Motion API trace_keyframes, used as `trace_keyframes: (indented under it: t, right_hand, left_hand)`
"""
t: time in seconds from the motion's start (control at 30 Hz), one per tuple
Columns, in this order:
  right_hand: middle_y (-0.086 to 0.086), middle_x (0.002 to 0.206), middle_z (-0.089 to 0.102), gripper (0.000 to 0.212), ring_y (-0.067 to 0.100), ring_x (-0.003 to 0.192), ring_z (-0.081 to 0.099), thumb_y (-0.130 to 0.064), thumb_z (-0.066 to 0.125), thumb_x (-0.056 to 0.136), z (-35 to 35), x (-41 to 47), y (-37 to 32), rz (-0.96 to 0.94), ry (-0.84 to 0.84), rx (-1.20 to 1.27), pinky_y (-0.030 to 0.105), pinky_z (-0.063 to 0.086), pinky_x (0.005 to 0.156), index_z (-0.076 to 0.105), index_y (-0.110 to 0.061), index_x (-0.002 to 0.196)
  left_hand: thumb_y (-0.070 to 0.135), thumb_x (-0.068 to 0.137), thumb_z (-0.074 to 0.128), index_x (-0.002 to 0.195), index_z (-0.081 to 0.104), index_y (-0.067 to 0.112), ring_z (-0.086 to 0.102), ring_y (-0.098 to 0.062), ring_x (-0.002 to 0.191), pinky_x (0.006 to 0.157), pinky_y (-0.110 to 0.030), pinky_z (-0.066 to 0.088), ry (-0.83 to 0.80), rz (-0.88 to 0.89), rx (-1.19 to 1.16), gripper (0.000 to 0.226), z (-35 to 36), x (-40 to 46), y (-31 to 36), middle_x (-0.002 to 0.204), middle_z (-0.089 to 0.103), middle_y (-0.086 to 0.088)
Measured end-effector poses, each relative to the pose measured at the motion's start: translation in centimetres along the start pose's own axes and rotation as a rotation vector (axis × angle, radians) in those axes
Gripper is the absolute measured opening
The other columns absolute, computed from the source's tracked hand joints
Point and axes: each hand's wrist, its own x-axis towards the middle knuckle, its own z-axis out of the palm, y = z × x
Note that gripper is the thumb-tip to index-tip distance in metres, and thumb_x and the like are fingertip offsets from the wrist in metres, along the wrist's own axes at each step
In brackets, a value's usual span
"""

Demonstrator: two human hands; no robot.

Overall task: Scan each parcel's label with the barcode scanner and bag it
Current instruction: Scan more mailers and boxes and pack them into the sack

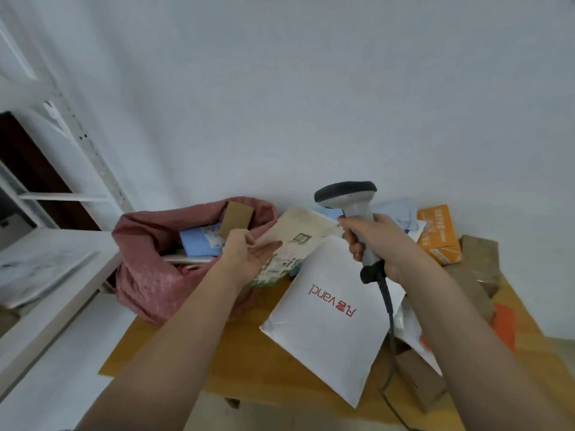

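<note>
My right hand (pixel 378 244) grips the handle of a grey barcode scanner (pixel 348 200), its dark head raised and its cable hanging down to the table. My left hand (pixel 249 253) pinches the near edge of a cream printed parcel (pixel 298 234) beside the mouth of the pink cloth bag (pixel 146 269). Inside the bag sit a blue parcel (pixel 197 244) and a brown cardboard piece (pixel 236 219). A white mailer with red lettering (pixel 329 321) lies on the wooden table (pixel 249 362) in front of me.
Orange boxes (pixel 437 231), brown cardboard parcels (pixel 479 275) and a pale blue packet (pixel 401 213) crowd the table's right side. A white shelf unit (pixel 46 275) stands at the left. A white wall rises behind the table.
</note>
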Motion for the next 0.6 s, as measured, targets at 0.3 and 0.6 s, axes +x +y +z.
trace_keyframes:
  t: [0.3,0.6]
  right_hand:
    - [-0.001,0.052,0.05,0.014,0.01,0.042,0.039,-0.017,0.062,0.091,0.3,-0.5,-3.2,-0.085,0.028,-0.027,0.022,0.035,0.045,0.055,-0.009,0.082]
    - [0.004,0.055,0.046,0.021,0.011,0.041,0.036,-0.011,0.058,0.092,1.4,-0.7,-4.4,-0.107,-0.022,-0.16,0.022,0.031,0.043,0.048,-0.008,0.074]
  left_hand:
    - [0.025,0.101,0.049,0.092,0.054,0.005,0.048,-0.004,0.032,0.029,-0.012,0.03,0.087,0.047,0.413,0.023,1.5,2.0,3.5,0.071,0.062,-0.005]
    - [0.04,0.1,0.043,0.075,0.043,0.019,0.032,-0.001,0.027,0.026,-0.011,0.02,-0.098,0.004,-0.157,0.033,1.3,3.6,6.2,0.037,0.036,0.009]
